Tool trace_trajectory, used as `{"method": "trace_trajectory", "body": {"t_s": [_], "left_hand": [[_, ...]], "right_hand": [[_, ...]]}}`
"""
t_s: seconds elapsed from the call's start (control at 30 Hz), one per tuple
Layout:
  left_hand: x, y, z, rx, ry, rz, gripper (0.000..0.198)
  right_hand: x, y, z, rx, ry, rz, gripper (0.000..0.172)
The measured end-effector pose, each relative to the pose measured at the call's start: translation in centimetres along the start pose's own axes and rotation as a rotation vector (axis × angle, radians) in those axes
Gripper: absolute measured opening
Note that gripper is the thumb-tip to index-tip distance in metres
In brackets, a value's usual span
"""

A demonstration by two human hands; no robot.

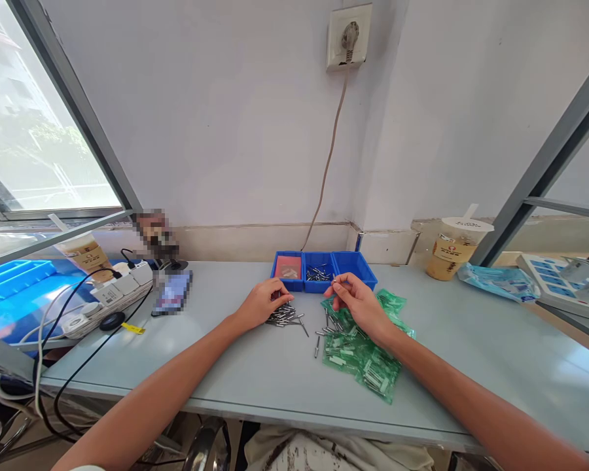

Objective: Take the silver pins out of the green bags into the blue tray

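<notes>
My left hand (264,301) rests on the grey table (226,366) with fingers curled over a pile of small metal pins (285,316). My right hand (356,301) is raised slightly above a heap of green plastic bags (366,356), its fingertips pinched on one small metal pin near the blue tray. The blue three-compartment tray (356,263) stands just beyond both hands; its middle compartment holds several pins, its left one a red piece. A few loose pins (319,337) lie between the pile and the bags.
A lidded drink cup (454,252) with a straw stands at the back right, beside a blue packet (498,280). At the left are a phone (171,292), a white power strip (110,294) with black cables, another cup (84,252) and a blue bin (10,288).
</notes>
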State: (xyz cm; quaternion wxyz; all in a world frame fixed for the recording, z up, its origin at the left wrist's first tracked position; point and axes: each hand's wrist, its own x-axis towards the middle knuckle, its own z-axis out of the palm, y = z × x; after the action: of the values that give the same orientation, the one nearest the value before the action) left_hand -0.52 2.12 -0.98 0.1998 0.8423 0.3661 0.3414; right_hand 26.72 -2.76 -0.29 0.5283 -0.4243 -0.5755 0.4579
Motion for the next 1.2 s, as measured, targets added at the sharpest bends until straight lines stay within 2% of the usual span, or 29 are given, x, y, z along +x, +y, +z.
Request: {"method": "trace_trajectory", "body": {"t_s": [0.27, 0.47, 0.67, 1.2], "left_hand": [[0.1, 0.0, 0.1, 0.011, -0.002, 0.013, 0.025], [0.1, -0.1, 0.0, 0.019, -0.004, 0.036, 0.024], [0.1, 0.1, -0.1, 0.006, -0.009, 0.066, 0.024], [0.2, 0.6, -0.2, 0.044, -0.015, 0.034, 0.024]], "right_hand": [[0.1, 0.6, -0.5, -0.157, -0.003, -0.065, 0.033], [0.1, 0.4, -0.3, -0.142, -0.003, -0.086, 0.033], [-0.3, -0.3, -0.2, -0.108, -0.031, -0.019, 0.036], [-0.3, -0.4, 0.0, -0.035, -0.013, 0.002, 0.038]]}}
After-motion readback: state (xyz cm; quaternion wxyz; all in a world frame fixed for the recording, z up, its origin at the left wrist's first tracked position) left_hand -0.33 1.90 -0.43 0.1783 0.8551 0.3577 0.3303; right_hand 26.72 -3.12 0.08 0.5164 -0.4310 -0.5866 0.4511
